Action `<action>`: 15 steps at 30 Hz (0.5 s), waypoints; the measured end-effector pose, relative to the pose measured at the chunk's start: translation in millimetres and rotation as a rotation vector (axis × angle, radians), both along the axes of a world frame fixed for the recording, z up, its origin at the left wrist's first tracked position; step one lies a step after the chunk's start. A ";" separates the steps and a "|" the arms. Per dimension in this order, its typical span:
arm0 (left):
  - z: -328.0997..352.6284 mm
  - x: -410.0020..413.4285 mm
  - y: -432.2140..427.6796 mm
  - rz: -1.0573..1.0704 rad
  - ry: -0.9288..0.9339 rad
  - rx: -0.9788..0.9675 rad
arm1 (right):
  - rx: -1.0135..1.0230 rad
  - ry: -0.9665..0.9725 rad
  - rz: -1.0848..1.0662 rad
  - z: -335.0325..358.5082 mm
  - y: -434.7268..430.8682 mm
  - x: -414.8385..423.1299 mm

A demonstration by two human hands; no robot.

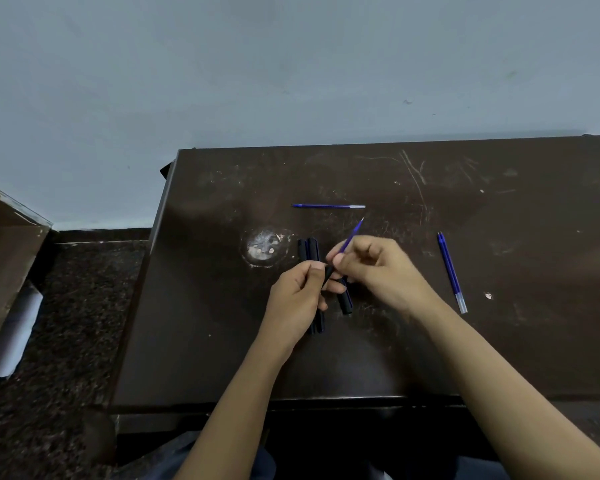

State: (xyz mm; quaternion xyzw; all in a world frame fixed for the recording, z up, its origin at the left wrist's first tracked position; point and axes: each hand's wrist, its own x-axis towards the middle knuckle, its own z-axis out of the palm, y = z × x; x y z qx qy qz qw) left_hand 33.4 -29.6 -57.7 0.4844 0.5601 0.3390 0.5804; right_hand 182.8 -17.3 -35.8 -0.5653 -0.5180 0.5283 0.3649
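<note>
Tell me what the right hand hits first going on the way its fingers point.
Probably the black pen barrel pinched by the left hand; the right hand, pinching a blue refill, points leftward at it.

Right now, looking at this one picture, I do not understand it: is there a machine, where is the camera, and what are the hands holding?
There is no machine here, only a person's two bare hands. The camera sits on the person's head and looks forward and down, so the arms enter from below. The left hand has its grip on a black pen barrel. The right hand pinches a blue refill, whose lower end seems to meet the barrel. On the dark scratched table lie more black pen bodies by the left hand, a single refill farther away, and a pair of refills to the right.
</note>
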 end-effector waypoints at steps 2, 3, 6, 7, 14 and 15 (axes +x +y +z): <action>-0.6 -0.2 0.9 0.034 0.008 0.026 | -0.015 -0.013 0.020 -5.4 -0.6 -1.3; -1.0 -0.6 1.5 0.057 -0.001 0.034 | -0.005 -0.058 -0.024 -9.2 0.9 0.2; -2.2 -1.9 2.4 0.100 -0.029 0.042 | 0.073 -0.382 -0.136 -17.4 4.3 7.6; -2.5 -1.7 2.5 0.099 -0.029 0.043 | 0.093 -0.466 -0.131 -19.3 4.3 8.8; -3.4 -1.8 1.5 0.054 -0.014 0.070 | 0.134 -0.760 0.038 -27.0 1.1 6.0; -3.6 -2.3 1.4 0.049 -0.015 0.075 | 0.128 -0.793 0.048 -27.6 1.5 6.5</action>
